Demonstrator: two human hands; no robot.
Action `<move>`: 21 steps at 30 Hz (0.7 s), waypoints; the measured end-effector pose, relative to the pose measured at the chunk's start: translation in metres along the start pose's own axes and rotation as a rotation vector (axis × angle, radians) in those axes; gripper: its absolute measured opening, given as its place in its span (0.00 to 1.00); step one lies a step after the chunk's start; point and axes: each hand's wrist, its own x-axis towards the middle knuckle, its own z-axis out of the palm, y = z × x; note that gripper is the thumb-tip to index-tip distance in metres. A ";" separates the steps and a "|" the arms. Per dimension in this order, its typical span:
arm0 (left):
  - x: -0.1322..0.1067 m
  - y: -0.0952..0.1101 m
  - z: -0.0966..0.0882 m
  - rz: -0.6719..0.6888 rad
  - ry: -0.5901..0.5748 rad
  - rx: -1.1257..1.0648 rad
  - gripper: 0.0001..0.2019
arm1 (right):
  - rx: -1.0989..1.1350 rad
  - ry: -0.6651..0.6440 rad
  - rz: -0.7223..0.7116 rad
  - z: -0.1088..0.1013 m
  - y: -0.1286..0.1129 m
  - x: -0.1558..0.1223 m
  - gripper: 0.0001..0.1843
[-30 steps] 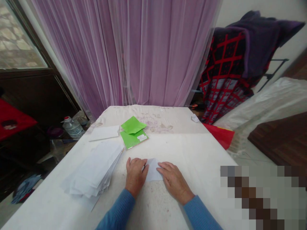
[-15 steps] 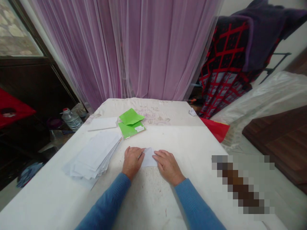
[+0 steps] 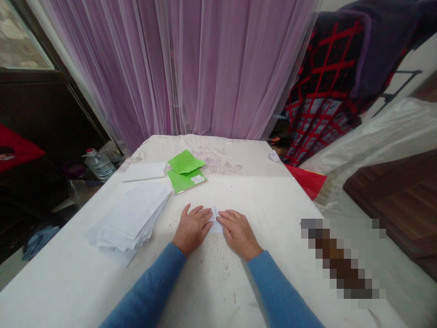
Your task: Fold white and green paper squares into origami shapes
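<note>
Grip open and flat on both sides: the left grip (image 3: 192,230) and the right grip (image 3: 239,235) lie palm down on the white-covered tabletop (image 3: 269,200), fingers extended, neither closed around anything. Their fingertips rest against opposite sides of a small folded white paper (image 3: 215,222), which lies between the hands in the near half of the tabletop, partly hidden by the fingers. Blue ribbed sleeves (image 3: 143,287) cover both forearms, which enter from the lower corners of the view. Left of the hands, near the left edge of the tabletop, lies a fanned stack of white paper sheets (image 3: 131,218). Toward the far end, a green paper square (image 3: 186,161) overlaps a green packet (image 3: 182,181) bearing a small white label (image 3: 198,179), and a flat white sheet (image 3: 144,171) lies just beside them on the left. A small white paper scrap (image 3: 274,156) sits at the far right corner, on a floral cloth (image 3: 221,157) that covers the far end. A red sheet (image 3: 306,181) hangs just past the right edge. Beyond the far edge hangs a sheer lilac curtain (image 3: 177,68), and a plastic water bottle (image 3: 99,166) stands off the far left corner.
</note>
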 end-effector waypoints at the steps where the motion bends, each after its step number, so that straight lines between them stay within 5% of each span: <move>1: 0.000 0.000 0.000 0.003 -0.003 0.000 0.14 | 0.001 -0.002 0.001 0.000 0.000 0.000 0.22; 13: 0.002 0.003 -0.006 0.030 -0.106 0.069 0.18 | -0.069 -0.096 0.005 -0.005 -0.004 0.001 0.25; 21: 0.000 -0.003 -0.002 -0.028 -0.146 0.060 0.20 | 0.011 -0.009 0.046 -0.001 0.000 0.000 0.21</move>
